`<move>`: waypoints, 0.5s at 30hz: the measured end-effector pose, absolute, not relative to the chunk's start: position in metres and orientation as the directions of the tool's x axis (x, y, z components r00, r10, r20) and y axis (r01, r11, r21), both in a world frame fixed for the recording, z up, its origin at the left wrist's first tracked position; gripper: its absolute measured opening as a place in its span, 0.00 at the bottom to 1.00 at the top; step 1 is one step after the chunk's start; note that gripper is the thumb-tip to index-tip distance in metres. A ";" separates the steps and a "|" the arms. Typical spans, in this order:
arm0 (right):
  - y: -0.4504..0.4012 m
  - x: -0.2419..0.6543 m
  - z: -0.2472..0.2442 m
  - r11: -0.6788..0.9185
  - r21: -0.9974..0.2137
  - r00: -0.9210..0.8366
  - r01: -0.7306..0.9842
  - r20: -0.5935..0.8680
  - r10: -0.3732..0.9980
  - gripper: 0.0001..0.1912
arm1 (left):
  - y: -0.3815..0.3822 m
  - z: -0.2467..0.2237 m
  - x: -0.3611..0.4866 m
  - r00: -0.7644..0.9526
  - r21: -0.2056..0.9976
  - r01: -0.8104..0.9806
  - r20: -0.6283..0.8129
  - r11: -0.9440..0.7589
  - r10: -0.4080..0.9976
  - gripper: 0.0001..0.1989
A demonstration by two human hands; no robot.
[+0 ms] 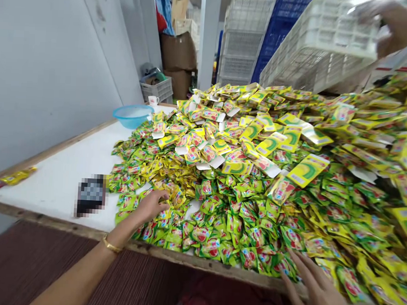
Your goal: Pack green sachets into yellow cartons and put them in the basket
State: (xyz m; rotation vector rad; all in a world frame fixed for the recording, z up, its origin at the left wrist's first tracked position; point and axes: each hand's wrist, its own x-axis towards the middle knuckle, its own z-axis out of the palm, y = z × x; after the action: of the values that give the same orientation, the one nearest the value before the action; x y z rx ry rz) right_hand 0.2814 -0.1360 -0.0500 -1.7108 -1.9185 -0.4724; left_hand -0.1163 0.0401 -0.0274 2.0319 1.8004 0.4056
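Small green and yellow candy packets [216, 226] lie in a thick heap along the near edge of the table. Over the left part of this heap is my left hand [153, 204], with fingers curved and a gap between thumb and fingertips; nothing shows in it. My right hand [314, 288] rests at the near table edge, fingers spread over the packets and holding nothing. Behind the packets, many flat yellow and green boxes [308, 170] are piled up, some with white flaps standing open.
A blue basin [133, 117] and a white cup [153, 100] stand at the back left. A blurred dark object [91, 194] lies on the white tabletop [61, 163]. Another person's hand [368, 11] grips a tilted white crate [339, 32] above the pile. Stacked crates [245, 41] stand behind.
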 end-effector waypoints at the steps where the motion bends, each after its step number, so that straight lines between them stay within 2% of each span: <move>1: -0.117 0.265 -0.041 0.191 -0.060 -0.119 0.980 0.594 0.796 0.21 | 0.037 -0.028 -0.115 0.094 0.473 0.879 -0.042 -0.063 0.995 0.08; 3: -0.075 0.235 -0.019 0.258 -0.044 -0.175 0.965 0.622 0.763 0.20 | 0.029 -0.029 -0.112 0.024 0.459 0.889 -0.025 -0.010 0.999 0.13; 6: -0.009 0.205 0.011 0.280 0.013 -0.228 0.960 0.618 0.753 0.21 | 0.016 -0.036 -0.107 0.007 0.370 0.927 0.129 -0.055 0.992 0.18; 9: 0.050 0.194 0.024 0.234 0.027 -0.209 0.972 0.556 0.805 0.26 | 0.001 -0.047 -0.102 0.125 0.203 0.960 0.307 -0.193 0.944 0.10; 11: 0.079 0.190 0.026 0.249 0.014 -0.221 0.968 0.511 0.831 0.28 | -0.008 -0.054 -0.101 0.205 0.122 0.957 0.357 -0.263 0.912 0.11; 15: 0.097 0.185 0.029 0.312 0.014 -0.278 0.950 0.489 0.827 0.17 | -0.018 -0.061 -0.103 0.305 0.085 0.932 0.337 -0.351 0.891 0.12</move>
State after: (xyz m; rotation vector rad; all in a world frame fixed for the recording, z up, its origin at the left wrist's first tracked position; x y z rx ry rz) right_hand 0.1848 0.0966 0.0286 -1.5819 -2.1920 -0.4297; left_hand -0.1032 -0.0181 -0.0614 2.6370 1.8532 0.5407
